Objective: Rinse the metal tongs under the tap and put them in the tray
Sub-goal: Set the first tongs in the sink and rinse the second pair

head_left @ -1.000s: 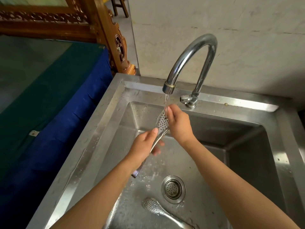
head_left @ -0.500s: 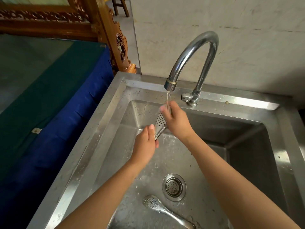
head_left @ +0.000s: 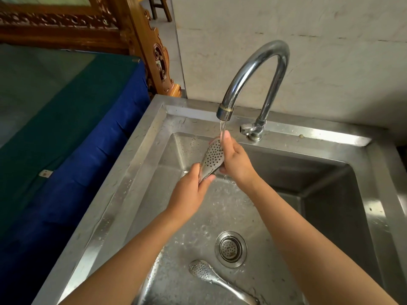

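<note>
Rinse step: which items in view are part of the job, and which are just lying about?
In the job:
- metal tongs, held by left hand and right hand
- tap, running
- sink

Lying about:
- second perforated utensil by the drain
- blue cloth

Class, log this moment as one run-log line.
phase: rinsing | tongs: under running tap | left hand: gripping handle | right hand: rubbing head | tray: unseen

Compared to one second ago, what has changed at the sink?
The left hand slid up the tongs toward their perforated head, hiding the handle. The right hand still rubs the head under the running tap. The second utensil by the drain has not moved.
</note>
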